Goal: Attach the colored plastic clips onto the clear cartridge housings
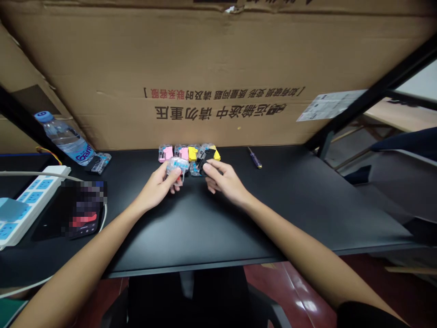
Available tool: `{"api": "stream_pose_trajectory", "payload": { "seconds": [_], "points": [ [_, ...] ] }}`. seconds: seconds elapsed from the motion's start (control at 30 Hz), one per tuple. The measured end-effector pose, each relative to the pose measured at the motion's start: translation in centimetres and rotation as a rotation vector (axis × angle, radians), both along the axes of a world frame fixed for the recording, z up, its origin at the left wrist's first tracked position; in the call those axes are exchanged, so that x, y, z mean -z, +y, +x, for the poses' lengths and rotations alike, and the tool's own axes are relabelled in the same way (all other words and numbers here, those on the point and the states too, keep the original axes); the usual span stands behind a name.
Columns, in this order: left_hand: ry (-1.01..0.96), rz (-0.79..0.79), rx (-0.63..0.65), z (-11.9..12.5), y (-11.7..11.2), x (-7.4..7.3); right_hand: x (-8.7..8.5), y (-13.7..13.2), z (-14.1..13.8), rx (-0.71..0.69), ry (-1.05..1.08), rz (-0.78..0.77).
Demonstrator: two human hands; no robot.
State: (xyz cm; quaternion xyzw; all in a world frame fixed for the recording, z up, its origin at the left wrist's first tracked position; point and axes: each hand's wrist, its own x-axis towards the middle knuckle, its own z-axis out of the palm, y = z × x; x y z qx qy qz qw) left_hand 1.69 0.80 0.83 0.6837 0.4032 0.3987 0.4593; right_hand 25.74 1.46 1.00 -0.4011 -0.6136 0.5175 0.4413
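A black desk holds plastic cartridges, a screwdriver and a power strip.

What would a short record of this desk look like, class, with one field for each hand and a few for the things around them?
Surface: black desk
Left hand: holds a clear plastic piece with blue parts
Right hand: holds a black piece
Just beyond the hands: pink and yellow plastic pieces
Right of those: screwdriver
Far left: water bottle, power strip
Behind the desk: cardboard box with printed characters
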Motion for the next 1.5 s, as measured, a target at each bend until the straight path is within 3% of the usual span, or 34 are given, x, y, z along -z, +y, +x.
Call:
{"api": "stream_pose_trajectory", "payload": {
  "seconds": [0.17,0.37,0.5,0.93,1.17,1.3,1.5],
  "points": [
    [-0.106,-0.2,0.072,0.7,-0.1,1.0,1.1,-0.6,-1.1,-0.038,-0.075,0.016],
    [-0.246,-0.299,0.198,1.2,-0.4,1.8,0.5,-0.9,-1.1,-0.039,-0.164,0.092],
    [-0.212,-0.239,0.193,1.4,-0.6,2.0,0.5,-1.2,-1.4,-0.131,-0.176,0.072],
    [0.156,-0.05,0.201,0.8,-1.2,1.3,1.2,-1.2,-1.5,-0.15,-0.184,0.073],
    [0.064,-0.108,0.241,0.8,-1.1,1.0,0.6,-1.3,-1.2,-0.13,-0.234,0.13],
    [0.166,-0.069,0.197,0.5,-1.1,0.6,0.8,-1.0,-1.2,-0.165,-0.198,0.038],
    [0.06,0.002,0.069,0.3,-0.4,0.3,0.5,-0.1,-0.6,-0.054,-0.05,-0.033]
  ]
}}
